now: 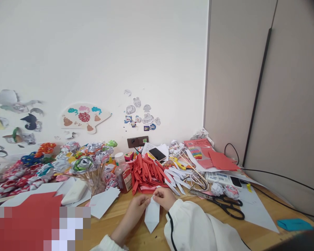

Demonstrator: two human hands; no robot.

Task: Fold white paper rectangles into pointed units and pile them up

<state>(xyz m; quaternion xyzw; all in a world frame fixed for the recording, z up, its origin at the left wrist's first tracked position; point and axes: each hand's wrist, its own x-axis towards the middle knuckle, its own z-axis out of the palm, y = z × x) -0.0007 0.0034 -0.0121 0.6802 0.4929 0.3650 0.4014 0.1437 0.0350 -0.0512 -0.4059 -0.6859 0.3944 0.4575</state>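
My left hand (136, 206) and my right hand (164, 198) meet over the wooden desk (125, 223), both pinching the top edge of a white folded paper piece (151, 217) with a pointed lower end. The fingers of each hand are closed on it. Just behind the hands lies a pile of red folded paper pieces (146, 172), and to its right a row of white folded pieces (176, 178). White sleeves cover both forearms.
Black scissors (229, 205) lie right of my hands. A glue bottle (122, 173), paper flowers on sticks (86, 164), a phone (157, 154), red sheets (219, 160), a teal paper (294, 224) and black cables (277, 176) crowd the desk. A wall stands behind.
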